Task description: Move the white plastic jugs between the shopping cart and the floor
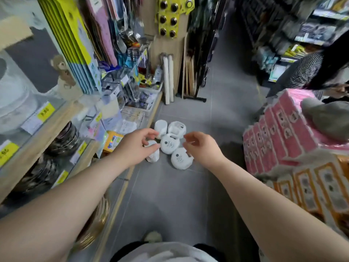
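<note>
Jugs (170, 145), five of them, sit clustered on the floor (170, 195); left hand (136, 148) and right hand (203, 147) hover above, fingers spread, holding nothing, cart not identifiable.

Left hand (136, 146) partly hides one white jug (153, 155)
</note>
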`<state>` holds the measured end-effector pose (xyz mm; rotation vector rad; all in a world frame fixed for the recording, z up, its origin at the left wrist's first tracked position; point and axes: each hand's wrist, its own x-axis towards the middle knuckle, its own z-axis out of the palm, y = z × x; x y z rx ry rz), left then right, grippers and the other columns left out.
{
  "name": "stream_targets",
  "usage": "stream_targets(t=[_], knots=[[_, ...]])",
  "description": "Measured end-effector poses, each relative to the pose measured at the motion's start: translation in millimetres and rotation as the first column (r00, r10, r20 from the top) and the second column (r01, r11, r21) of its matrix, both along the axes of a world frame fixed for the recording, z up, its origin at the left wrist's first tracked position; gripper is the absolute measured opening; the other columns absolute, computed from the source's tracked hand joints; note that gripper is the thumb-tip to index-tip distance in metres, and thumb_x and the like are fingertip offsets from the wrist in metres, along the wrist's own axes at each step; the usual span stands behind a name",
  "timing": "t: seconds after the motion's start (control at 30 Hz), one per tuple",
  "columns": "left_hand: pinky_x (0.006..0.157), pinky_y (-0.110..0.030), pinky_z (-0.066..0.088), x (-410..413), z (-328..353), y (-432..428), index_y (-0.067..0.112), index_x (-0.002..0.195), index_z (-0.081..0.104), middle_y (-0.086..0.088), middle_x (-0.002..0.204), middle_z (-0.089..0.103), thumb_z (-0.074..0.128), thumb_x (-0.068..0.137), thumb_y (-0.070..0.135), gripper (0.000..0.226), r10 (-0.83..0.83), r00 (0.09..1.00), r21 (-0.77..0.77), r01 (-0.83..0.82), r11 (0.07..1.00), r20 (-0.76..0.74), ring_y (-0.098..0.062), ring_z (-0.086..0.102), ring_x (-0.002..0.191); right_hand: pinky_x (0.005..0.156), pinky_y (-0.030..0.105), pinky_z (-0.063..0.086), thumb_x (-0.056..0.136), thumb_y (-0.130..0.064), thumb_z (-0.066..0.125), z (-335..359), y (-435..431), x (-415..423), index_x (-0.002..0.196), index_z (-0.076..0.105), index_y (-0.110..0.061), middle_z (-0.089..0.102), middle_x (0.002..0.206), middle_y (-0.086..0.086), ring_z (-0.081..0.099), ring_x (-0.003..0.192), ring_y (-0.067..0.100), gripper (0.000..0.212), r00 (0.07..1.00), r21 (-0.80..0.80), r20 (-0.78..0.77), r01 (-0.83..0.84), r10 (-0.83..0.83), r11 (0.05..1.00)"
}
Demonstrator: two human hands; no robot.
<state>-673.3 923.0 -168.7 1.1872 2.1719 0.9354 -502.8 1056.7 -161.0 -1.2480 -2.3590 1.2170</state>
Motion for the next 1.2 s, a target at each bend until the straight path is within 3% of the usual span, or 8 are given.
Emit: stream_targets(t=[0.1, 0.27, 0.43, 0.63, 0.8, 0.93, 1.0, 1.2], knots=[[0.076, -0.019, 0.044, -26.8, 1.2, 44.8, 0.03, 0.118, 0.06, 0.015, 0.106, 0.061, 0.07, 0.085, 0.031, 0.035, -0.023, 1.0, -0.019, 0.023, 1.0, -0.013, -0.009, 0.06, 0.09, 0.091, 0.031, 0.049, 0.087, -0.024, 0.062, -4.8, 42.9, -27.1, 0.113, 0.065, -0.021, 0.065, 0.101, -0.009, 0.064, 0.097, 0.013, 0.027, 1.0, -0.018, 0.011, -0.011, 0.011, 1.0], [0.07, -0.01, 0.04, -64.9, -23.2, 108.6, 0.033, 0.114, 0.061, 0.013, 0.108, 0.062, 0.07, 0.085, 0.032, 0.031, 0.065, 0.998, -0.041, -0.065, 0.997, 0.019, -0.005, 0.059, 0.087, 0.078, 0.024, 0.051, 0.088, -0.021, 0.06, -30.8, 126.3, -71.6, 0.116, 0.064, -0.02, 0.066, 0.107, -0.006, 0.067, 0.092, 0.018, 0.028, 0.995, -0.061, 0.047, -0.089, 0.092, 0.994], [0.079, -0.025, 0.049, -86.9, -72.0, 156.7, 0.027, 0.113, 0.065, 0.01, 0.104, 0.065, 0.074, 0.082, 0.029, 0.033, 0.34, 0.933, -0.076, -0.333, 0.94, 0.114, -0.015, 0.062, 0.083, 0.093, 0.031, 0.048, 0.09, -0.021, 0.06, -69.4, 214.2, -128.0, 0.117, 0.063, -0.021, 0.066, 0.11, -0.004, 0.062, 0.101, 0.016, 0.028, 0.964, -0.128, 0.102, -0.232, 0.246, 0.964], [0.082, -0.028, 0.049, -104.0, -149.5, 191.9, 0.035, 0.104, 0.057, 0.008, 0.103, 0.065, 0.073, 0.082, 0.028, 0.028, 0.51, 0.843, -0.19, -0.48, 0.856, 0.17, -0.016, 0.06, 0.08, 0.081, 0.022, 0.041, 0.091, -0.025, 0.06, -140.8, 279.3, -194.8, 0.121, 0.062, -0.023, 0.062, 0.106, -0.009, 0.059, 0.098, 0.012, 0.03, 0.892, -0.186, 0.216, -0.361, 0.396, 0.914], [0.077, -0.027, 0.046, -126.6, -267.4, 208.7, 0.03, 0.11, 0.06, 0.004, 0.107, 0.063, 0.074, 0.082, 0.03, 0.031, 0.574, 0.787, -0.309, -0.5, 0.809, 0.227, -0.004, 0.054, 0.072, 0.09, 0.033, 0.049, 0.088, -0.024, 0.063, -255.5, 295.6, -249.1, 0.116, 0.065, -0.021, 0.067, 0.113, -0.002, 0.061, 0.103, 0.019, 0.028, 0.855, -0.206, 0.261, -0.403, 0.447, 0.892], [0.074, -0.025, 0.047, -144.2, -360.2, 221.5, 0.026, 0.126, 0.055, 0.008, 0.108, 0.058, 0.072, 0.083, 0.035, 0.047, 0.575, 0.789, -0.376, -0.477, 0.795, 0.216, -0.012, 0.06, 0.08, 0.085, 0.023, 0.041, 0.089, -0.022, 0.064, -358.1, 301.6, -275.6, 0.116, 0.065, -0.015, 0.068, 0.113, 0.001, 0.061, 0.106, 0.018, 0.028, 0.828, -0.249, 0.253, -0.445, 0.501, 0.861], [0.066, -0.018, 0.044, -154.7, -418.0, 230.6, 0.025, 0.13, 0.051, 0.009, 0.108, 0.056, 0.072, 0.084, 0.034, 0.052, 0.598, 0.767, -0.413, -0.479, 0.775, 0.231, -0.007, 0.059, 0.077, 0.084, 0.02, 0.037, 0.091, -0.024, 0.063, -418.4, 309.1, -290.0, 0.121, 0.063, -0.017, 0.066, 0.114, -0.001, 0.059, 0.107, 0.016, 0.031, 0.813, -0.271, 0.262, -0.455, 0.52, 0.848], [0.091, -0.038, 0.052, -180.2, -580.0, 255.5, 0.026, 0.14, 0.04, 0.005, 0.121, 0.059, 0.077, 0.074, 0.046, 0.078, 0.655, 0.731, -0.459, -0.523, 0.718, 0.193, -0.018, 0.06, 0.106, 0.086, 0.024, 0.038, 0.092, -0.031, 0.062, -586.1, 316.0, -339.3, 0.134, 0.054, -0.023, 0.06, 0.126, 0.003, 0.056, 0.109, 0.018, 0.044, 0.791, -0.261, 0.223, -0.514, 0.569, 0.817]])
